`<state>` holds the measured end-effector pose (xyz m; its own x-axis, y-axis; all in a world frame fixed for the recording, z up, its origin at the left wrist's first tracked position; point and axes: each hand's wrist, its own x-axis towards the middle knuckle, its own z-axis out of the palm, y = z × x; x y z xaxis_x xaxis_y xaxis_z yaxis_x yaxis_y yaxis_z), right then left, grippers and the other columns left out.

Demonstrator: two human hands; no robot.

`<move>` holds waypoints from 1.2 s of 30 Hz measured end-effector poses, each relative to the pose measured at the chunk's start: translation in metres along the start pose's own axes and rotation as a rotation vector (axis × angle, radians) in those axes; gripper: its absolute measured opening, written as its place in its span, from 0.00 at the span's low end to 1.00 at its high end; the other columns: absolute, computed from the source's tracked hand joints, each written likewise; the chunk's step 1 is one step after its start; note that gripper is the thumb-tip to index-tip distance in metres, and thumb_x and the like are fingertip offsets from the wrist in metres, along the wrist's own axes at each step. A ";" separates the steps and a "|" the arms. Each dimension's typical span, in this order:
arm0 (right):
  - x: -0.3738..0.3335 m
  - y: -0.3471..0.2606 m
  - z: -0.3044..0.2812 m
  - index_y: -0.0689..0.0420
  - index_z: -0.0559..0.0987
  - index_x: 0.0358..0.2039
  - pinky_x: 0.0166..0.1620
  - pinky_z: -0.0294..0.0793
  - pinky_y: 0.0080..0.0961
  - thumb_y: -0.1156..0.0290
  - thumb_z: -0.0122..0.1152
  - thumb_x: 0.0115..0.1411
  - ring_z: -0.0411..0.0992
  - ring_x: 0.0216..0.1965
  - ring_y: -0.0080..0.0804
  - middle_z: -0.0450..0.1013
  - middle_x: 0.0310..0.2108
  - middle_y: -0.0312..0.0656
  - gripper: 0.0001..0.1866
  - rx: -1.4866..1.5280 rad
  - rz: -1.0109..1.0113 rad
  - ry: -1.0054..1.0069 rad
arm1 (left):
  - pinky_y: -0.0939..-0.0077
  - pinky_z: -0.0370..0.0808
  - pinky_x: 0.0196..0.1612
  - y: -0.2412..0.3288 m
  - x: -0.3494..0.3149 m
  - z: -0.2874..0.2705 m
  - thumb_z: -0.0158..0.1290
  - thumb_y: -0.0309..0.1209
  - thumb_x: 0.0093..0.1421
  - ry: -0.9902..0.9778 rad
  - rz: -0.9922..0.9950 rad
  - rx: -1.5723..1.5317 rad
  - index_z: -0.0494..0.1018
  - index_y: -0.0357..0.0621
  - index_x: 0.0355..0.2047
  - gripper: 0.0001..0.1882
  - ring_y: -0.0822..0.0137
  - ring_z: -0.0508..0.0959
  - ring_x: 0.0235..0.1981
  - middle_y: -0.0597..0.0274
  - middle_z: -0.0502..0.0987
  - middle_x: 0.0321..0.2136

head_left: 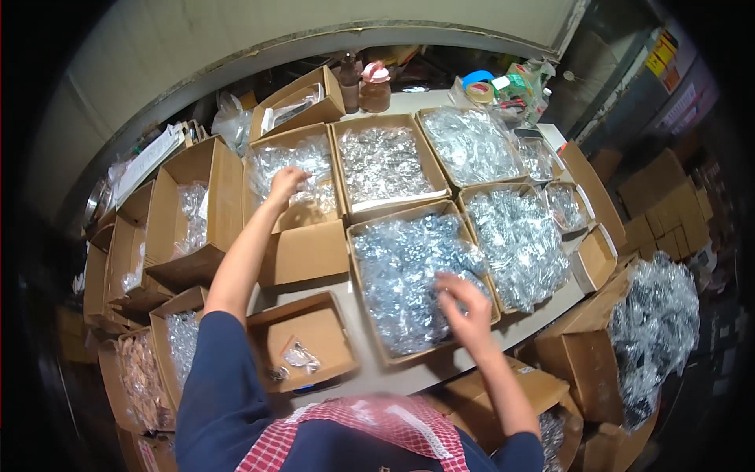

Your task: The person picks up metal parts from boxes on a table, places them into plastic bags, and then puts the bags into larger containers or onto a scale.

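Observation:
My left hand [289, 184] hangs over the near part of a cardboard box [340, 169] of small clear plastic bags [292, 160]. Its fingers are bent together, and whatever they pinch is too small to make out. At the right side of a nearer box [359, 295], my right hand [465, 305] reaches down to bluish, shiny small bags of parts [413, 267]. The fingertips are curled in against the bags, and what is between them cannot be made out. A shallow box [334, 315] on the near left holds a few small bags of parts [300, 355].
More open boxes of bagged parts surround me: silvery bags [385, 161] at the back, others [515, 240] at right. Tall boxes [228, 185] line the left. A large bag of parts [657, 322] bulges at far right. Bottles [375, 90] and tape rolls [479, 92] stand behind.

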<state>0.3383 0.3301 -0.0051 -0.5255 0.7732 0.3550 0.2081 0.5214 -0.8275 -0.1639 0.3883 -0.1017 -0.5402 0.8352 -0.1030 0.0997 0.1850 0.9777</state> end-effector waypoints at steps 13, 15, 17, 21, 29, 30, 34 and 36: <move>0.308 0.190 0.106 0.61 0.80 0.37 0.48 0.75 0.42 0.56 0.64 0.50 0.75 0.45 0.49 0.76 0.42 0.56 0.21 -0.808 0.092 -0.602 | 0.85 0.54 0.13 0.128 -0.100 0.098 0.49 0.42 0.64 -0.278 -0.479 -1.253 0.65 0.42 0.32 0.15 0.77 0.61 0.16 0.71 0.64 0.18; 0.319 0.206 0.114 0.61 0.81 0.36 0.47 0.75 0.42 0.57 0.64 0.50 0.76 0.43 0.49 0.76 0.40 0.56 0.20 -0.741 0.070 -0.511 | 0.85 0.55 0.13 0.131 -0.106 0.098 0.49 0.42 0.63 -0.255 -0.469 -1.081 0.66 0.41 0.35 0.15 0.78 0.60 0.16 0.68 0.66 0.23; 0.325 0.206 0.109 0.61 0.82 0.33 0.46 0.75 0.43 0.58 0.64 0.49 0.76 0.41 0.51 0.77 0.36 0.55 0.18 -0.672 0.033 -0.454 | 0.87 0.56 0.14 0.123 -0.105 0.094 0.49 0.43 0.63 -0.262 -0.491 -0.953 0.67 0.39 0.40 0.18 0.78 0.60 0.17 0.65 0.69 0.28; 0.323 0.169 0.071 0.66 0.79 0.30 0.37 0.77 0.31 0.70 0.60 0.53 0.76 0.30 0.34 0.77 0.30 0.48 0.11 0.235 0.371 -0.584 | 0.89 0.57 0.15 0.113 -0.102 0.108 0.48 0.46 0.64 -0.326 -0.584 -0.757 0.66 0.38 0.51 0.25 0.80 0.61 0.19 0.59 0.71 0.38; 0.311 0.149 -0.008 0.62 0.77 0.45 0.49 0.71 0.30 0.60 0.66 0.55 0.74 0.46 0.34 0.76 0.42 0.44 0.23 -0.335 0.066 -0.346 | 0.88 0.54 0.12 0.111 -0.096 0.166 0.49 0.47 0.65 -0.424 -0.596 -0.775 0.68 0.45 0.32 0.17 0.81 0.58 0.13 0.70 0.66 0.23; 0.315 0.168 -0.024 0.62 0.76 0.45 0.51 0.71 0.34 0.57 0.68 0.53 0.73 0.48 0.40 0.74 0.45 0.48 0.26 -0.685 0.029 -0.191 | 0.88 0.53 0.12 0.106 -0.094 0.167 0.49 0.46 0.65 -0.411 -0.602 -0.825 0.67 0.45 0.29 0.17 0.81 0.58 0.12 0.71 0.65 0.22; 0.307 0.212 -0.072 0.64 0.66 0.54 0.54 0.70 0.44 0.55 0.73 0.46 0.68 0.53 0.57 0.64 0.54 0.62 0.40 -1.163 0.517 -0.139 | 0.87 0.57 0.12 0.101 -0.106 0.155 0.47 0.34 0.65 -0.385 -0.581 -0.970 0.66 0.43 0.33 0.08 0.81 0.60 0.13 0.69 0.68 0.25; 0.303 0.245 -0.096 0.61 0.74 0.44 0.46 0.72 0.40 0.59 0.70 0.47 0.73 0.45 0.49 0.73 0.43 0.55 0.27 -0.940 0.431 -0.061 | 0.88 0.59 0.12 0.106 -0.113 0.150 0.47 0.30 0.63 -0.412 -0.530 -0.871 0.66 0.40 0.39 0.07 0.81 0.62 0.14 0.67 0.71 0.28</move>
<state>0.3093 0.7267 -0.0589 -0.2894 0.9550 0.0648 0.9347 0.2966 -0.1960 0.0333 0.3916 -0.0143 -0.0035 0.8965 -0.4430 -0.7738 0.2782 0.5691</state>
